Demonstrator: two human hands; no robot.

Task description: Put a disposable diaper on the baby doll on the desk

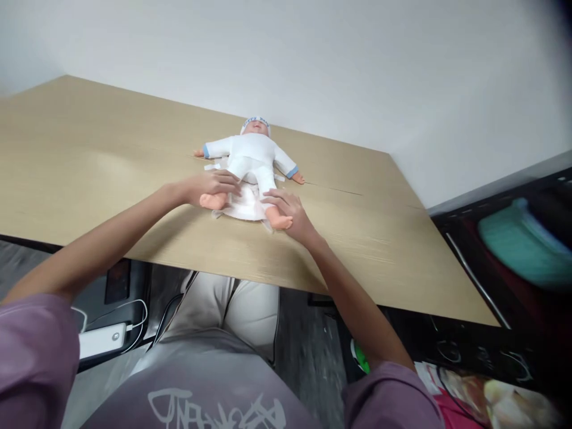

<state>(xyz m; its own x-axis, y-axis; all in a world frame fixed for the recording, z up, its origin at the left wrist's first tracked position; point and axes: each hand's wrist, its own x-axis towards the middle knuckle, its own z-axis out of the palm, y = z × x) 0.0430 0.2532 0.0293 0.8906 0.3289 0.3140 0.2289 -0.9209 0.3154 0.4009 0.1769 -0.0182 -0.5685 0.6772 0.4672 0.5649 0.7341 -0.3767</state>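
Observation:
A baby doll (254,149) in a white suit with blue cuffs and a white cap lies on its back on the wooden table, arms spread and feet towards me. Under its hips and between its parted legs is an opened white diaper (245,204), its tabs showing at the sides. My left hand (215,185) is closed over the doll's lower leg at the left, fingers reaching to the diaper. Round the other lower leg, my right hand (288,208) has its fingers curled, just above the bare foot. The palms are hidden.
The pale wooden table (111,137) meets a white wall behind the doll. A white power bank (102,339) with cables lies below the table edge at the left. At the right, a teal basin (525,241) sits on a dark shelf.

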